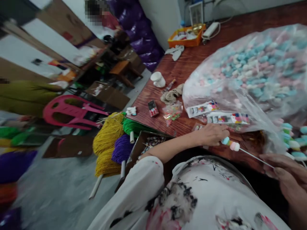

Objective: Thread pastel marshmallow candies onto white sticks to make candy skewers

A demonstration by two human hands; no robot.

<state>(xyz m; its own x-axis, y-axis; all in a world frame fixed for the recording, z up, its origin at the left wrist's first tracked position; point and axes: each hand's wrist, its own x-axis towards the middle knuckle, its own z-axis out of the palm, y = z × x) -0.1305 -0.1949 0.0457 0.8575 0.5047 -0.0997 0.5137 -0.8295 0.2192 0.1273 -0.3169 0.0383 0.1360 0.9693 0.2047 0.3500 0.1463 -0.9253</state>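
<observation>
My right hand [287,177] pinches the lower part of a thin white stick. Threaded on its far end are small marshmallows [234,146] in pink, white, orange and blue. My left hand [212,134] is at that far end, close against the blue piece, its fingers curled together; whatever they grip is hidden. Past the left hand lie printed plastic packets [227,118] on the reddish wooden table [141,99]. A large clear plastic bag [254,68] full of pastel marshmallows fills the table's right side. Beside my right hand are more threaded marshmallows [287,134], partly cut off.
The table holds a white mug [157,79], a phone [153,108], a small bag of candies [172,112], coiled cord [171,95] and an orange basket [187,36]. Left stand yellow cord bundles [107,147], an open box [141,140] and a pink chair [69,111]. Other people sit beyond.
</observation>
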